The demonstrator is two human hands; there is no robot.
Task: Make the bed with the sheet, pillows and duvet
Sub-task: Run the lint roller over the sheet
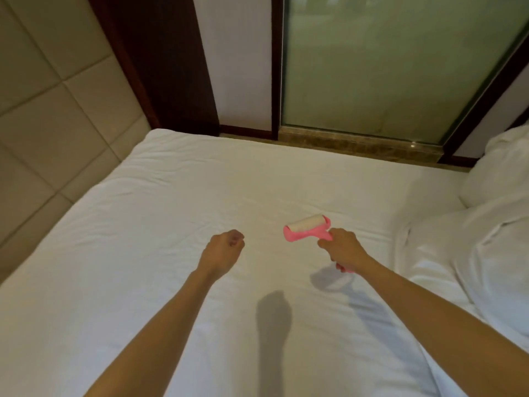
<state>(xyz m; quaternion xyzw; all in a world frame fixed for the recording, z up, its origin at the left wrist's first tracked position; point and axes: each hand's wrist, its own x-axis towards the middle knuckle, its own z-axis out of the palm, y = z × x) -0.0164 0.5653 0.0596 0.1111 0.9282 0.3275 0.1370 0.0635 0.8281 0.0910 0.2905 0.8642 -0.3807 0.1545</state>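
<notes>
A white fitted sheet (pixel 160 213) covers the mattress and lies mostly smooth, with a few light creases near the middle. My right hand (pixel 345 249) grips the handle of a pink lint roller (pixel 306 232), whose white roll rests just above the sheet. To its left, my left hand (pixel 224 247) hovers over the sheet with its fingers curled in and nothing in it. A bunched white duvet (pixel 469 267) is heaped along the right side of the bed. Above the duvet, at the right edge, sits a white pillow (pixel 498 173).
A padded beige headboard (pixel 51 116) runs along the left. Beyond the far bed edge stand a dark wooden panel (pixel 160 67) and a frosted glass door (pixel 386 61) with a stone sill (pixel 357 144).
</notes>
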